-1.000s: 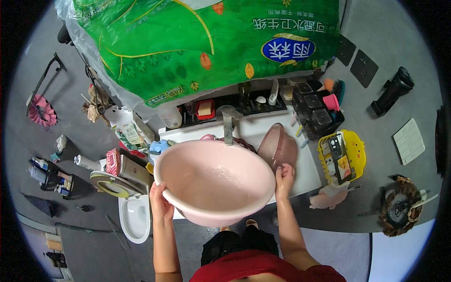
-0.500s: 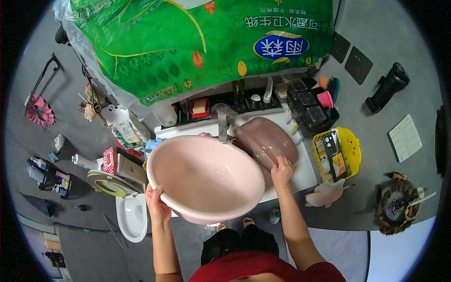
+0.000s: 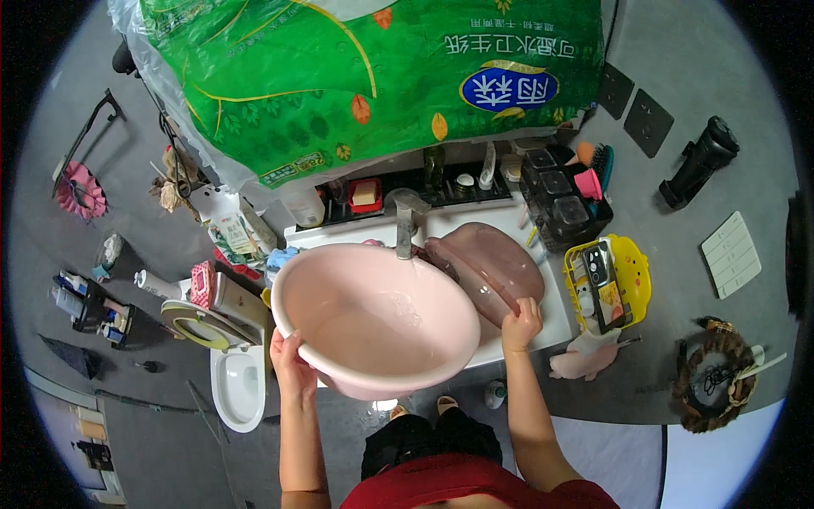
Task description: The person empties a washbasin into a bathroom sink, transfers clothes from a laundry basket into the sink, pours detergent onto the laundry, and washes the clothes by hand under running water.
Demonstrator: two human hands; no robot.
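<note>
My left hand grips the left rim of a large pale pink basin, fingers beneath and thumb on top. This basin is tilted towards me under the tap, with ripples or wet marks showing inside. To its right, a translucent mauve basin leans in the white sink. My right hand is closed on the near end of its rim. The metal tap stands behind the pink basin. The pink basin hides most of the sink bowl and the mauve basin's left part.
A big green plastic-wrapped pack fills the back. Behind the sink sits a soap in a red dish. On the right are a black organiser and a yellow basket. The toilet is at left.
My right hand has moved slightly right and down, pulling the mauve basin's rim with it, so that basin tilts more. The pink basin stays nearly in place in my left hand.
</note>
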